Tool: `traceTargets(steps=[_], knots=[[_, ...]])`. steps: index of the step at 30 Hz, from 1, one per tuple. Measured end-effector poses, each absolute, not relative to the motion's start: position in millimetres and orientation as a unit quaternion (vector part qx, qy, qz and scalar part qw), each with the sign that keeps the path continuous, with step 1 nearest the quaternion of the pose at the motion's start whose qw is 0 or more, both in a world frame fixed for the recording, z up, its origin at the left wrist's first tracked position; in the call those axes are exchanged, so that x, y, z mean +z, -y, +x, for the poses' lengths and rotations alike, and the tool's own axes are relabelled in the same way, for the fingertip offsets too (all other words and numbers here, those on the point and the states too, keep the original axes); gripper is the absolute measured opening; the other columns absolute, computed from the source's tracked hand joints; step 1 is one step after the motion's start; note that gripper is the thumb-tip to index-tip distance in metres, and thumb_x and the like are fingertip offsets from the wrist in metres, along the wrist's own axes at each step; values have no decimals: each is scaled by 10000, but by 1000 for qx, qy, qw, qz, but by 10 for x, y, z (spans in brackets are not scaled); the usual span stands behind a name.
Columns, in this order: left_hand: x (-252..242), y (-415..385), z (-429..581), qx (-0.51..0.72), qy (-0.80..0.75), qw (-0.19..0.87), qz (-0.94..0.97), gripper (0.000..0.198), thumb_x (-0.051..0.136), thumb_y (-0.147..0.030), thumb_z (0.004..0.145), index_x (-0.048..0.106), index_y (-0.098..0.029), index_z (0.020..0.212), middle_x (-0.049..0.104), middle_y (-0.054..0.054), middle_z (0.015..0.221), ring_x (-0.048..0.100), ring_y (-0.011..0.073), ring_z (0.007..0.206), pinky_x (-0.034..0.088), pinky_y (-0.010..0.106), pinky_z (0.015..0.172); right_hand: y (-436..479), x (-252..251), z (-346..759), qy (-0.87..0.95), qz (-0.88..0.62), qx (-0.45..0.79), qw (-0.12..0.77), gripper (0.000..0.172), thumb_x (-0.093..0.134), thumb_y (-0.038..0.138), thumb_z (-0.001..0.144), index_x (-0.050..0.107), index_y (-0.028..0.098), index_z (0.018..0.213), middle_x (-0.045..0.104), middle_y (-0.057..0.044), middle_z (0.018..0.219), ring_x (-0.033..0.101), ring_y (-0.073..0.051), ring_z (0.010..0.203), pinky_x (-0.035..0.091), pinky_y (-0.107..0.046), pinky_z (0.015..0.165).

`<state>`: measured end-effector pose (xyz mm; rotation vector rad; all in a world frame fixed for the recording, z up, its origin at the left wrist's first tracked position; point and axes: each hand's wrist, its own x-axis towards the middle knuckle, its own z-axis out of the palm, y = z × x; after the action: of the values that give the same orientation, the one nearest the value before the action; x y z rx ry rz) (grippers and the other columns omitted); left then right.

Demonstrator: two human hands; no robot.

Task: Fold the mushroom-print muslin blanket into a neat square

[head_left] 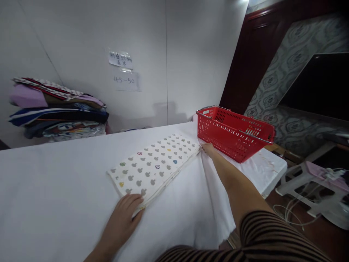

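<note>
A folded white cloth (158, 163) printed with small grey and coloured shapes lies flat on the white-covered table (54, 182). My left hand (125, 214) rests on the cloth's near corner, fingers stretched flat. My right hand (208, 148) reaches out to the cloth's far corner, beside the red basket; its fingers look pinched on that corner, though they are small in view.
A red plastic basket (234, 133) with metal handles stands on the table's far right. A stack of folded fabrics (57, 109) sits at the back left against the wall. Paper notes (122, 71) hang on the wall. A white stool (313, 185) and cables lie on the floor at right.
</note>
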<state>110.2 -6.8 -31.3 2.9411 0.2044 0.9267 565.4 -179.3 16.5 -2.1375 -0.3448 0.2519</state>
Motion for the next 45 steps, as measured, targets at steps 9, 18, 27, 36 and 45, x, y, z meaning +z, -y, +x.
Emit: traceTargets(steps=[9,18,27,36,45], knots=[[-282,54,1122,264,-51,-3,963,349,453,-213,782,649,-244,1070,705,47,1039,636,225,971,455,401,962,1642,265,5696,129,-904,185,364,236,734,307,685,577,159,588,439,66,425,405,-70,416,326,-183,429],[-114,-769,575,228,-98,-22,968,338,372,-259,787,643,-323,980,726,-23,1017,654,204,973,356,455,1058,1691,355,5251,179,-885,235,359,139,690,231,716,584,160,659,493,53,459,437,-65,425,319,-175,427],[31,-1081,105,133,-286,-81,945,345,299,-232,779,576,-213,983,693,14,1065,556,162,1122,296,425,1076,1828,111,4432,199,-824,380,369,185,685,285,745,567,157,806,472,67,431,393,-68,344,240,-188,348],[87,-968,87,83,-315,-56,944,404,393,-141,756,557,-173,1124,608,19,1234,463,164,1232,201,440,1117,1995,150,4355,308,-879,198,304,367,668,347,774,580,166,1082,635,9,702,536,-100,538,384,-204,504],[207,-551,747,146,-224,62,962,351,398,-363,893,681,-175,981,697,63,1049,578,230,1036,381,393,970,2117,152,4313,536,-789,64,293,159,564,204,844,715,189,889,651,-45,917,594,-145,819,444,-248,759]])
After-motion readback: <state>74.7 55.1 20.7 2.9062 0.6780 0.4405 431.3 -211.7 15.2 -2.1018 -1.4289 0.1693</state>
